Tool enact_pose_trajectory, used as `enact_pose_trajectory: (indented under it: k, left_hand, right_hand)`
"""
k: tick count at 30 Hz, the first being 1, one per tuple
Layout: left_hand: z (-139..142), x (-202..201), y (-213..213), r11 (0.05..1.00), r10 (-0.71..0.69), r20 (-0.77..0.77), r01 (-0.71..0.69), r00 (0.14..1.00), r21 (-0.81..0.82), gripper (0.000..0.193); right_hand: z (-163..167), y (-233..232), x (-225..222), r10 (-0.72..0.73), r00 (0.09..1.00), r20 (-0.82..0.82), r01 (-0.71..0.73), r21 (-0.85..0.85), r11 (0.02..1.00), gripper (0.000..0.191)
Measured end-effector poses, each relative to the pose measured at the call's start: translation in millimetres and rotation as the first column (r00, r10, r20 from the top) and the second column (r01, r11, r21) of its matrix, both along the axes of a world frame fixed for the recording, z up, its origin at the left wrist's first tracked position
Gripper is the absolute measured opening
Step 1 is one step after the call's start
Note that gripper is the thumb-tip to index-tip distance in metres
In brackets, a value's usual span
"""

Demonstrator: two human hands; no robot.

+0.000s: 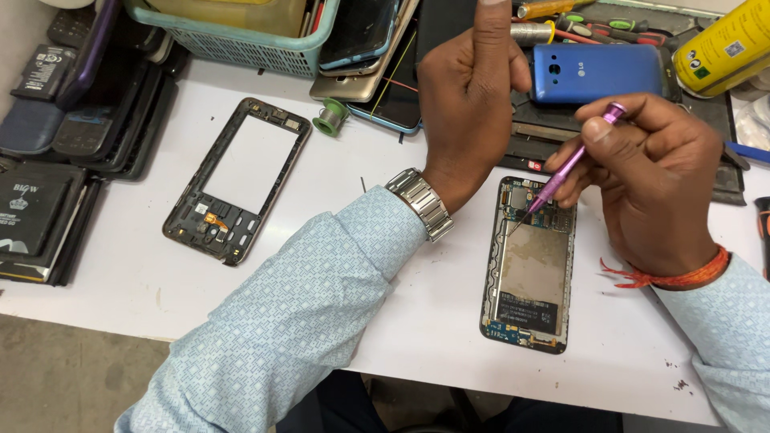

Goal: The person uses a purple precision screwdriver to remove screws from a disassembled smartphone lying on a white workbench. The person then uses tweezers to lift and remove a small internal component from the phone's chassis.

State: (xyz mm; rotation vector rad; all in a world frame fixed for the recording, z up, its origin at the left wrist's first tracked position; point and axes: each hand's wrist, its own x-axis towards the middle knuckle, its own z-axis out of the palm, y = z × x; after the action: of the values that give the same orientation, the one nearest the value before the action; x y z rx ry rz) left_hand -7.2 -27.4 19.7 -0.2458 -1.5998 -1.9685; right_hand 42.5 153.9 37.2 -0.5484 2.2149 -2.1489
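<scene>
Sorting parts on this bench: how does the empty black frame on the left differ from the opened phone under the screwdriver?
The black frame is a hollow rim showing the table through it; the opened phone is filled with boards. The frame lies tilted and untouched; the phone lies straighter, with the purple screwdriver on it. Both lie flat.

One head-worn camera looks steeply down, close over the white table (pixel 385 265).

Purple screwdriver (pixel 571 158), blue phone cover (pixel 597 74), lt-blue patterned sleeve (pixel 297 321).
</scene>
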Motion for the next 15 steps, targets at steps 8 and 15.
enact_pose_trajectory:
  k: [8,15]
  left_hand:
    - [-3.0,-0.6,0.1,1.000,-0.010,-0.020,0.010,1.000,0.004,0.077]
    - [-2.2,-0.4,1.9,1.000,-0.002,-0.016,0.003,1.000,0.006,0.076]
  right_hand:
    - [-0.4,-3.4,-0.7,0.003,1.000,-0.001,-0.003,0.063,0.998,0.018]
    - [-0.6,-4.7,-2.7,0.010,1.000,0.030,-0.013,0.084,0.996,0.020]
